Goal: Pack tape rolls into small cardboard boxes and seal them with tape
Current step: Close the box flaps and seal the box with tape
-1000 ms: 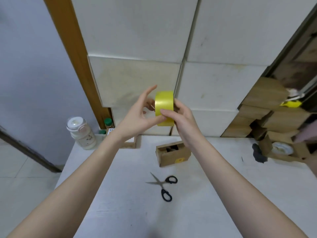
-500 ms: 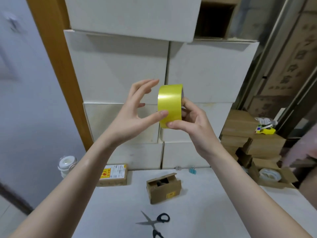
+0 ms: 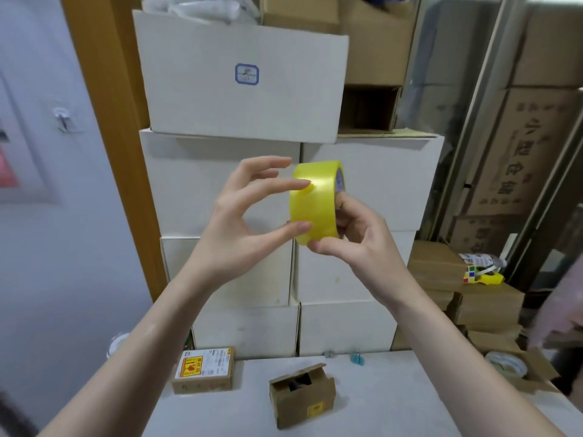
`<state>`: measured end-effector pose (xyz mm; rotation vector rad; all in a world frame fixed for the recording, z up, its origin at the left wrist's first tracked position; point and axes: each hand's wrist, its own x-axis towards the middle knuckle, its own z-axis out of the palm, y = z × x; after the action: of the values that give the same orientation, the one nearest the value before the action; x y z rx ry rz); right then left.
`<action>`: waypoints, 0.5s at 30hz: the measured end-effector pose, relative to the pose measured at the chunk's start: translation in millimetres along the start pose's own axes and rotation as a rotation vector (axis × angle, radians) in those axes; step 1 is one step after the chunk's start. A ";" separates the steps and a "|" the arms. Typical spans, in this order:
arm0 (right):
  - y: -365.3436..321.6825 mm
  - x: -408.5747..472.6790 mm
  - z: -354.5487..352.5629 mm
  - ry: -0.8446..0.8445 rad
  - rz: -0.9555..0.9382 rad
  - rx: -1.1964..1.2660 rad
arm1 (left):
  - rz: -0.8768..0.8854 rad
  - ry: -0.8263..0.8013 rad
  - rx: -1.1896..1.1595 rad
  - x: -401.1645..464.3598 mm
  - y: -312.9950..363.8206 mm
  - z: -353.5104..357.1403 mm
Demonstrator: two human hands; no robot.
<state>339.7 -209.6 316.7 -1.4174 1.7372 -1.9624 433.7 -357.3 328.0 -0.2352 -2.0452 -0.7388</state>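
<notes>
While the thumb and a fingertip of the left hand (image 3: 239, 222) touch the outer band of the yellow tape roll (image 3: 315, 203), its other fingers spread loosely above, none of them curled round the roll. The right hand (image 3: 356, 238) grips the roll from the far side and below, its thumb pressed under the lower edge and its fingers curled round the rim and into the core. Held this way, the roll stands on edge in the air at chest height, well above the white table (image 3: 394, 405), with its broad glossy band facing the camera. Both forearms reach up from the bottom corners of the view. Below the hands, on the table, a small brown cardboard box (image 3: 303, 398) stands with its top flaps open and something dark inside; what it is cannot be told. Left of it, near the table's back edge, lies a flat closed carton with a yellow and red label (image 3: 205, 370). Behind the table rises a stack of white cartons (image 3: 220, 190), and brown cartons (image 3: 485, 304) are piled to the right, where another open box holding a pale tape roll (image 3: 508, 364) sits at the table's right edge.
</notes>
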 end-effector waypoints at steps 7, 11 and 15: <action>-19.4 4.6 1.9 -0.012 -0.098 -0.071 | 0.036 -0.011 -0.005 8.5 9.1 -9.7; -26.4 6.2 4.4 -0.097 -0.064 0.078 | 0.127 -0.002 0.039 8.6 7.2 -10.3; -37.5 13.2 16.3 -0.001 0.026 0.260 | 0.210 0.049 0.065 3.9 4.3 -5.3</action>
<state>360.9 -217.8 353.2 -1.2987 1.4284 -2.0823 437.1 -357.4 335.0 -0.3846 -1.9582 -0.5420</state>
